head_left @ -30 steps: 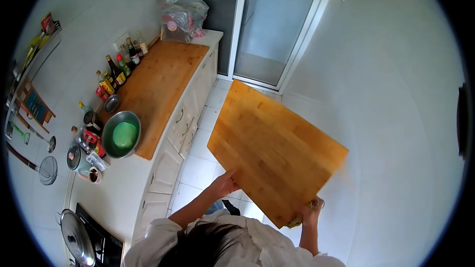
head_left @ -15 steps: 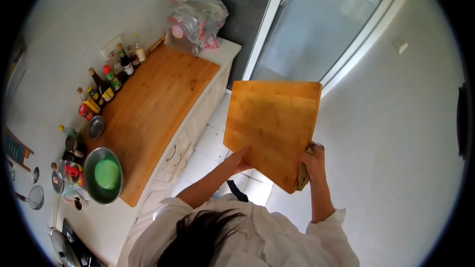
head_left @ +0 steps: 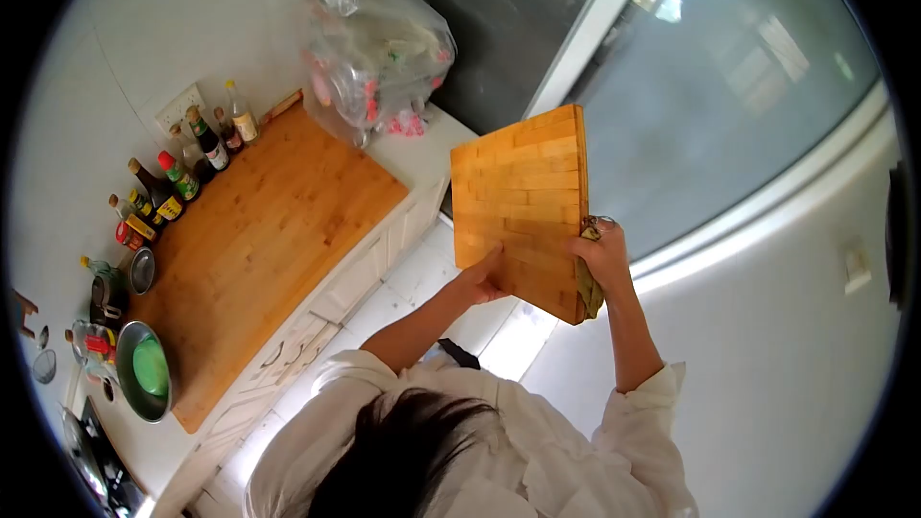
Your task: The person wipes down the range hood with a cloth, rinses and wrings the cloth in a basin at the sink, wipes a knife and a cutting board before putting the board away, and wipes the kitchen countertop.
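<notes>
A thick wooden cutting board (head_left: 518, 206) is held up in front of my body, tilted, over the floor beside the counter. My left hand (head_left: 483, 280) grips its lower left edge, thumb on the near face and the other fingers partly hidden. At the right edge, my right hand (head_left: 604, 254) is closed around the board together with a crumpled olive-green cloth (head_left: 589, 290). A small metal ring or handle (head_left: 602, 222) shows above that hand; I cannot make out what it belongs to.
A large wooden board (head_left: 278, 221) covers much of the white counter on the left. Several sauce bottles (head_left: 158, 190) line the wall. A metal bowl (head_left: 165, 391) holds something green. A bulky clear plastic bag (head_left: 384, 58) sits at the far corner, near a sliding glass door (head_left: 715, 86).
My view has turned and moved closer to the door and the plastic bag. The cutting board is now turned more, showing its right side edge. Both hands keep their hold.
</notes>
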Motion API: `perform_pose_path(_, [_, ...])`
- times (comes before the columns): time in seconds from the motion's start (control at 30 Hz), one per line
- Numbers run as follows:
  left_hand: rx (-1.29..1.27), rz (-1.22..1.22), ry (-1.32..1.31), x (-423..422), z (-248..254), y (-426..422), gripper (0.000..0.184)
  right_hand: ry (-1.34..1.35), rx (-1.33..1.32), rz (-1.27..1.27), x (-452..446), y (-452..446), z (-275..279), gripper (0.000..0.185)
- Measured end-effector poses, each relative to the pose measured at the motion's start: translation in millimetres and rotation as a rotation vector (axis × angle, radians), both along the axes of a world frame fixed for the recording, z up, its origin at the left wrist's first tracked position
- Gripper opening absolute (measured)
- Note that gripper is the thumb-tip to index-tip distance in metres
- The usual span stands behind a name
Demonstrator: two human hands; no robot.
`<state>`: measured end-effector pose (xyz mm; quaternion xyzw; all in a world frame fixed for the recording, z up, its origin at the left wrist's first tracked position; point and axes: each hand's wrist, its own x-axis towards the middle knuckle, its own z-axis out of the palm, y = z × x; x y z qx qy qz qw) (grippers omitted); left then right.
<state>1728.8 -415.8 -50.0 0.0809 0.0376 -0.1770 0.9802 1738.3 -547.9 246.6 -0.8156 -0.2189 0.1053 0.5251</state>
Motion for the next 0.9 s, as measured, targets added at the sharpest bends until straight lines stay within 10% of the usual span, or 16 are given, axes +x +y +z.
perform_pose_path(0.67, [0.003,0.336,0.001,349,-10,204,0.062,-0.287,-0.421,0.377,401,296,11,0.027])
perform_pose_path(0.8, [0.643,0.624,-0.424,395,-51,217,0.062,-0.279,-0.538,0.418,426,347,28,0.029])
perform_pose_path(0.9, [0.934,0.691,-0.327,371,21,232,0.06,-0.415,-0.708,0.396,439,375,37,0.03])
